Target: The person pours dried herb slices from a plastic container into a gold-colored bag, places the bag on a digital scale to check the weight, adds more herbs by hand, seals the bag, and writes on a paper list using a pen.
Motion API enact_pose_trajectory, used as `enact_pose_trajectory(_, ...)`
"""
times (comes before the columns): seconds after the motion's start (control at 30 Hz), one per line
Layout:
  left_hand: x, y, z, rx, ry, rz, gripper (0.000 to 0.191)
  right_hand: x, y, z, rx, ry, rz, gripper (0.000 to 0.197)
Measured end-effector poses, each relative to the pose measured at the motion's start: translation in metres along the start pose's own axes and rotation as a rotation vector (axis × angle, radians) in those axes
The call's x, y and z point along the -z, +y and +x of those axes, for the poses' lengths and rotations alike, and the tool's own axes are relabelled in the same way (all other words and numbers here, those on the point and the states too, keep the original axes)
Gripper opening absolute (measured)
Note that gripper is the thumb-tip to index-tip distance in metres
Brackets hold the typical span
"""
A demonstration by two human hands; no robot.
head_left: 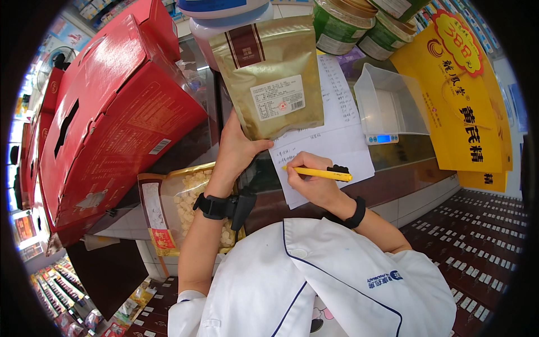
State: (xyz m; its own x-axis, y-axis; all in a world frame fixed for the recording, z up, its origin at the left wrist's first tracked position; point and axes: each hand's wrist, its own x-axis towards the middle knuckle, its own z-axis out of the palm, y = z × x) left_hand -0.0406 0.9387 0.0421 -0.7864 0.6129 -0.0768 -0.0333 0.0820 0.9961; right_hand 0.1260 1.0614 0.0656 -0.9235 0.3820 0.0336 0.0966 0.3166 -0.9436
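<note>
My left hand (239,145) grips the lower left corner of a gold foil pouch (229,78), its thumb in front near the bottom edge. The pouch stands tilted with its printed label facing me, over the top of white paper sheets (337,156). Handwritten lines run down the sheets. In my right hand (309,175) is a yellow pen (307,171) with a black clip piece, its tip at the handwriting on the lower sheet. Beneath my left forearm lies a clear-windowed bag of pale dried slices (193,198).
Large red cardboard boxes (122,105) crowd the left. A digital scale (382,139) with a clear plastic tray (391,97) stands right of the paper, beside yellow bags (463,113). Green-labelled tubs (341,29) and a white-and-blue container (231,17) are behind. Drawers (476,252) line the lower right.
</note>
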Motion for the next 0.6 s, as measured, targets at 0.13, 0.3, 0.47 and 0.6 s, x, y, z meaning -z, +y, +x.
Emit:
enact_pose_trajectory(0.13, 0.0005, -0.0031, 0.001, 0.004, -0.001, -0.014, 0.085, -0.0003, -0.0023, 0.0025, 0.07, -0.001, -0.032, 0.009)
enact_pose_trajectory(0.3, 0.0003, -0.0022, 0.0017, 0.006, -0.001, 0.008, 0.084, -0.0012, -0.0009, 0.0041, 0.101, 0.004, -0.059, 0.01)
enact_pose_trajectory(0.47, 0.0009, -0.0038, 0.0018, 0.015, 0.001, -0.028, 0.083, -0.0037, 0.0003, 0.005, 0.167, 0.033, -0.095, 0.008)
enact_pose_trajectory(0.6, 0.0006, 0.0007, 0.0012, 0.015, 0.004, -0.015, 0.082, -0.0023, 0.0013, 0.004, 0.133, 0.013, -0.055, 0.008)
